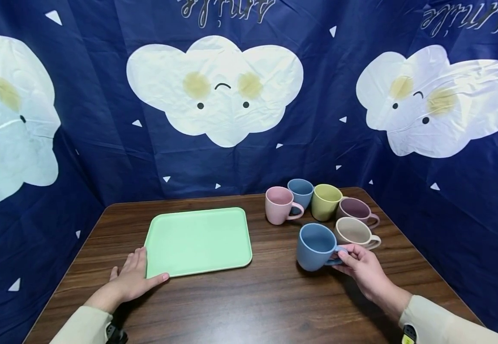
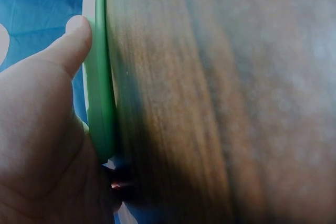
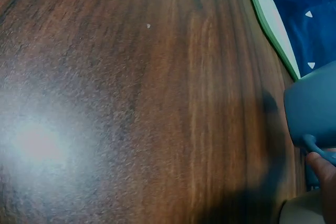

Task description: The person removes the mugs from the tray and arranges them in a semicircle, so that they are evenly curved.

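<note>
A light green tray [image 1: 199, 241] lies flat on the table's left half. At its near left corner rests my left hand [image 1: 130, 277], fingers straight along the left side and the thumb on the front rim; the left wrist view shows that thumb [image 2: 79, 43] against the tray's edge [image 2: 100, 93]. My right hand [image 1: 365, 272] pinches the handle of a blue mug [image 1: 315, 251], which is upright, right of the tray. Whether its base touches the table I cannot tell. In the right wrist view the blue mug [image 3: 312, 111] shows at the right edge.
Behind the held mug stand a pink mug [image 1: 278, 208], a second blue mug [image 1: 301, 191] and a yellow-green mug [image 1: 325, 203]. A purple mug [image 1: 354, 210] and a beige mug [image 1: 353, 232] are on the right. Dark blue curtains [image 1: 326, 148] surround the wooden table [image 1: 231, 310].
</note>
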The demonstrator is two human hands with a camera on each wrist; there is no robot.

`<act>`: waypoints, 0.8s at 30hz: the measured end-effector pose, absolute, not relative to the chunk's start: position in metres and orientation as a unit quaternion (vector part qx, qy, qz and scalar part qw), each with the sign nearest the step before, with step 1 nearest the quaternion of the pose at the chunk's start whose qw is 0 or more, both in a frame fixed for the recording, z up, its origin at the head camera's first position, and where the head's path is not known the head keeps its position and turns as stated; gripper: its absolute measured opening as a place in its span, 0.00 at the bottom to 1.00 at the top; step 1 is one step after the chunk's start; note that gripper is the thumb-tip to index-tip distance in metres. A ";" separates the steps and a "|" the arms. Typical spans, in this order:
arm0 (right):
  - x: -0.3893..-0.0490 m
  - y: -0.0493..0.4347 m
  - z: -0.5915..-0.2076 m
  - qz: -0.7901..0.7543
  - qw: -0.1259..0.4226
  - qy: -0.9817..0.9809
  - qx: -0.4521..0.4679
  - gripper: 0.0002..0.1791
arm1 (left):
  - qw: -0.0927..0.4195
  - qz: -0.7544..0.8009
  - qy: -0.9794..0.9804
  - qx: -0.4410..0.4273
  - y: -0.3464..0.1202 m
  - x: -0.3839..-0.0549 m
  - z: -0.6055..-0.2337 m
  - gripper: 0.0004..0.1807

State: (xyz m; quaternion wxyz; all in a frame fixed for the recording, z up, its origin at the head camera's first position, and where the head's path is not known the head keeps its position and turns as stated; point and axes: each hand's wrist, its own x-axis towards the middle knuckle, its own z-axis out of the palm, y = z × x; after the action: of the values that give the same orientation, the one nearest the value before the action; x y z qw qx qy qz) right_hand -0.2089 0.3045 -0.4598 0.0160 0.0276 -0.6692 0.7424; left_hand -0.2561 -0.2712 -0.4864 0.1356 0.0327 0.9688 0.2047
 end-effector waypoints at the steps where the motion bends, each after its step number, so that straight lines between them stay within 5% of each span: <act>1: -0.209 0.305 -0.461 0.742 0.018 -0.670 0.023 0.05 | 0.136 0.204 0.969 0.030 -0.271 -0.256 -0.486 0.72; 24: -0.205 0.319 -0.479 0.748 0.057 -0.661 -0.008 0.05 | 0.138 0.205 0.968 0.035 -0.272 -0.256 -0.487 0.71</act>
State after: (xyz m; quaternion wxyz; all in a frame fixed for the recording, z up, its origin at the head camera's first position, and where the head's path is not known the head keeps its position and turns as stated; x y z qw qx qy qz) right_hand -0.2049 0.3194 -0.4786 0.0568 -0.0078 -0.6607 0.7484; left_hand -0.2560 -0.2717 -0.4866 0.1381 0.0346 0.9684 0.2047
